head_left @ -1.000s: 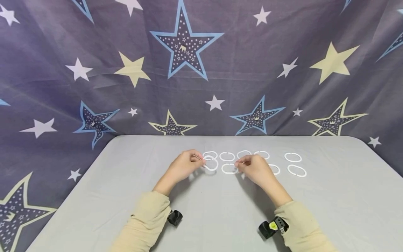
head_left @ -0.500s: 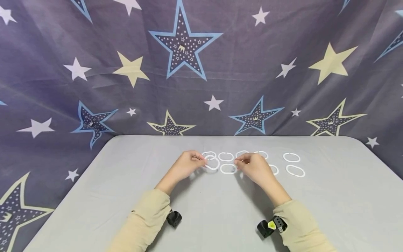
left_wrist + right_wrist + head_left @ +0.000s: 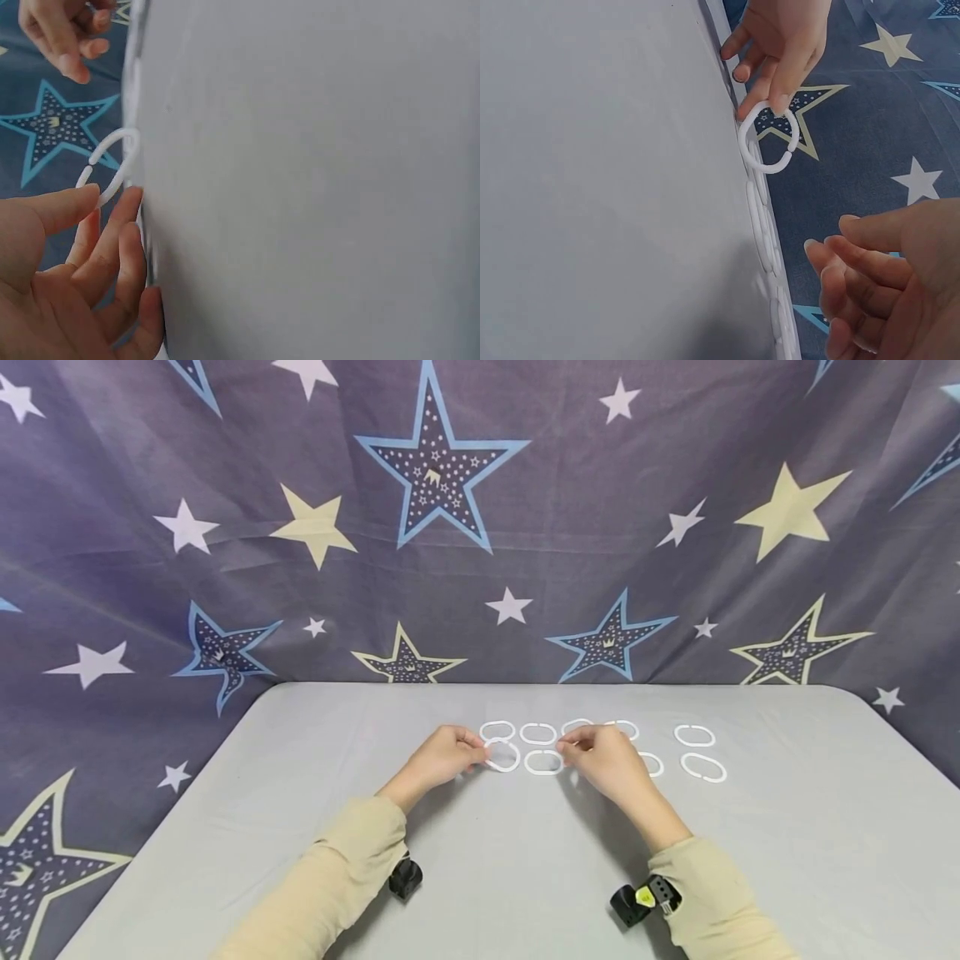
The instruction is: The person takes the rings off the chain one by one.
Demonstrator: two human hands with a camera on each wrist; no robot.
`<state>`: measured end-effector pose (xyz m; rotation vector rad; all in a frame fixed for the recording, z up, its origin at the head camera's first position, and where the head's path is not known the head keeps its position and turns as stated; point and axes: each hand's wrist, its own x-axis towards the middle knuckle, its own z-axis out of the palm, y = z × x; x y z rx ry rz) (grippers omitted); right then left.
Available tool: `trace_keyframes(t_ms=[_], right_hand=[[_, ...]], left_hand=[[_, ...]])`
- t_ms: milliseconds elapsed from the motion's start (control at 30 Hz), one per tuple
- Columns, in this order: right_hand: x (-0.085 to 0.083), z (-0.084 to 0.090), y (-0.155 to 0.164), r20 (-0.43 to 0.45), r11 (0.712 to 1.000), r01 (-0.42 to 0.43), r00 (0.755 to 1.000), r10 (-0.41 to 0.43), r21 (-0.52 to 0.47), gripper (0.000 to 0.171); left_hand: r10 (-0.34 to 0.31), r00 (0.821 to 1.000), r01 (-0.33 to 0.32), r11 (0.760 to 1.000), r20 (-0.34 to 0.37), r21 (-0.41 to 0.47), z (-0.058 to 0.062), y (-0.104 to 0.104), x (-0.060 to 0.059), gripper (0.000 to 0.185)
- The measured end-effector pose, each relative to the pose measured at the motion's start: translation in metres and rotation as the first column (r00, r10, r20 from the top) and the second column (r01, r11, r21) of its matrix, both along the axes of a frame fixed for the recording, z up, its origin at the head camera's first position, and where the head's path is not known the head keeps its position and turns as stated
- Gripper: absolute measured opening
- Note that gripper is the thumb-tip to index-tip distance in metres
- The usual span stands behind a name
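Between thumb and fingertips, my left hand (image 3: 442,756) pinches a white oval plastic link (image 3: 517,757), tilted up from the table. The left wrist view shows a narrow gap in the side of this link (image 3: 129,154). My right hand (image 3: 606,762) hovers over the right part of the rows with its fingers loosely bent. Nothing shows between its thumb and fingers (image 3: 881,232) in the right wrist view. Just left of its fingertips lies another white link (image 3: 543,773). Part of the row is hidden behind the right hand.
Several similar white links lie in two rows at the far part of the grey table (image 3: 480,877), among them a back-row link (image 3: 538,743). Two stand apart on the right, a farther link (image 3: 694,745) and a nearer link (image 3: 683,766). A star-patterned cloth (image 3: 480,577) hangs behind.
My left hand has lowered slightly toward the table with the pinched link, bringing it down to the front row. The right hand has stayed nearly still.
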<state>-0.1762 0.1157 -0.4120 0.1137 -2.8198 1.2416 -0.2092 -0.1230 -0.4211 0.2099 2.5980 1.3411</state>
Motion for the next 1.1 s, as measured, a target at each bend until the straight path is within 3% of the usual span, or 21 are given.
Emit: trace_keyframes(t_ms=[133,233,367,667,1100], right_hand=[[0.001,0.001,0.0,0.0,1.0,-0.005,1.0,0.005,0.003,0.019],[0.002,0.001,0.001,0.002,1.0,-0.002,1.0,0.002,0.011,0.019],[0.001,0.0,0.001,0.005,1.0,0.003,1.0,-0.003,0.021,0.019],[-0.001,-0.002,0.001,-0.002,1.0,-0.008,1.0,0.008,0.024,0.019],[-0.003,-0.002,0.003,-0.008,1.0,-0.006,1.0,0.006,0.009,0.019]], left_hand=[[0.026,0.999,-0.03,0.987,-0.028,-0.161,0.002,-0.002,0.001,0.015],[0.031,0.997,-0.049,0.954,-0.065,-0.297,0.003,-0.002,0.001,0.014],[0.033,0.996,-0.062,0.921,-0.082,-0.384,0.005,-0.002,0.001,0.016],[-0.005,0.995,-0.04,0.892,-0.099,-0.451,0.007,-0.002,0.0,0.02],[-0.035,0.996,-0.007,0.883,-0.079,-0.47,0.012,-0.001,0.002,0.021]])
